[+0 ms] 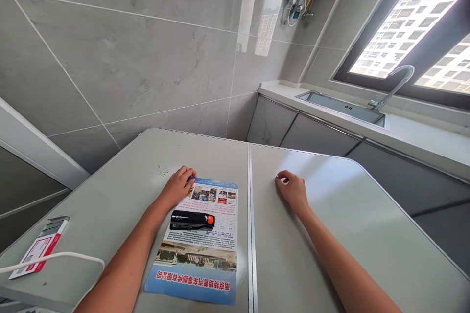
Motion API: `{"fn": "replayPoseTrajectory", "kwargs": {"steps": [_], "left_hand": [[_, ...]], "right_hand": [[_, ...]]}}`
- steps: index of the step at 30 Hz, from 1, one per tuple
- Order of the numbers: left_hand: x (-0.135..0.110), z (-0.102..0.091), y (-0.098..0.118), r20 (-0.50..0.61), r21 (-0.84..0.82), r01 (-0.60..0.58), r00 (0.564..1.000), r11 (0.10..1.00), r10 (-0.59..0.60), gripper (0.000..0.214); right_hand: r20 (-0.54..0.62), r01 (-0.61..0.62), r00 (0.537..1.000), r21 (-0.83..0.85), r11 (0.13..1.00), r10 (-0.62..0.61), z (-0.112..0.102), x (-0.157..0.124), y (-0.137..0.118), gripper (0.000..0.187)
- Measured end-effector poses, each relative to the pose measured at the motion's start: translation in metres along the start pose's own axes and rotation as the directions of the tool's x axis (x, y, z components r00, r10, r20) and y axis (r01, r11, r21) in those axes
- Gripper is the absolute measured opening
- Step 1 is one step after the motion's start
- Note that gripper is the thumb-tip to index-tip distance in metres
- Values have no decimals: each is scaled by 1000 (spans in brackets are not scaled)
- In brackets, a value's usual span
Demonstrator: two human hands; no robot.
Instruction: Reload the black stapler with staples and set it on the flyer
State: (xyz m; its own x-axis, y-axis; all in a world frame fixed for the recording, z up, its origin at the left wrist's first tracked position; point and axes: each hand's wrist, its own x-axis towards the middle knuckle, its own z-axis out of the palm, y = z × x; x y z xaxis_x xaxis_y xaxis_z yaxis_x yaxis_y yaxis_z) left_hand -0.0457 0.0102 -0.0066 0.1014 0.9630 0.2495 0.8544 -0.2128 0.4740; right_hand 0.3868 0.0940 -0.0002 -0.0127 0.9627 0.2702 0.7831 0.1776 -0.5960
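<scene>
My left hand rests at the upper left corner of a printed leaflet, its fingers curled together. Whether anything is inside those fingers I cannot make out. Across the middle of the leaflet lies a black stapler with an orange-red end, closed and on its side or flat, untouched by either hand. To the right of the table's seam, my right hand is just above or on the tabletop. Between its thumb and forefinger it pinches a small grey piece, too small to identify.
A red and white pack with grey strips lies at the left of the table. Near it a white cable crosses the edge. A metal seam divides the tabletop. Behind stand a tiled wall and a sink with a faucet.
</scene>
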Motion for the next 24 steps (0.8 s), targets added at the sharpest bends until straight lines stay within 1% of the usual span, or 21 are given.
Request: {"fn": "replayPoseTrajectory", "kwargs": {"steps": [1, 3, 4, 8, 10, 13, 16, 19, 21, 22, 24], "left_hand": [[0, 0, 0, 3, 6, 0, 1000, 1000, 0, 14], [0, 1, 0, 2, 18, -1, 1000, 1000, 1, 13], [0, 1, 0, 2, 22, -1, 1000, 1000, 1, 13], [-1, -1, 2, 13, 29, 6, 1000, 1000, -7, 12], [-1, -2, 3, 22, 36, 11, 1000, 999, -11, 12], [-1, -3, 6, 30, 60, 12, 999, 998, -14, 12], [0, -4, 8, 33, 75, 10, 999, 997, -12, 11], [0, -4, 8, 37, 79, 6, 999, 997, -9, 12], [0, -3, 7, 40, 79, 3, 999, 997, -6, 12], [0, -3, 6, 40, 80, 2, 999, 997, -5, 12], [0, -1, 6, 36, 85, 4, 999, 996, -7, 13]], "right_hand": [[1, 23, 1000, 31, 999, -24, 6, 2, -12, 20], [39, 89, 995, 126, 988, -95, 23, 4, -43, 19], [70, 126, 988, 171, 977, -139, 34, 6, -60, 20], [167, 222, 949, 252, 942, -268, 82, 14, -128, 20], [202, 246, 930, 280, 928, -308, 104, 19, -153, 21], [254, 272, 901, 303, 913, -352, 129, 22, -175, 21], [276, 297, 883, 297, 907, -379, 138, 23, -181, 20], [257, 316, 884, 286, 905, -390, 130, 23, -173, 20], [218, 305, 906, 261, 916, -363, 116, 23, -155, 15], [191, 286, 923, 239, 928, -334, 106, 23, -142, 14], [133, 226, 958, 185, 956, -252, 83, 23, -108, 17]]}}
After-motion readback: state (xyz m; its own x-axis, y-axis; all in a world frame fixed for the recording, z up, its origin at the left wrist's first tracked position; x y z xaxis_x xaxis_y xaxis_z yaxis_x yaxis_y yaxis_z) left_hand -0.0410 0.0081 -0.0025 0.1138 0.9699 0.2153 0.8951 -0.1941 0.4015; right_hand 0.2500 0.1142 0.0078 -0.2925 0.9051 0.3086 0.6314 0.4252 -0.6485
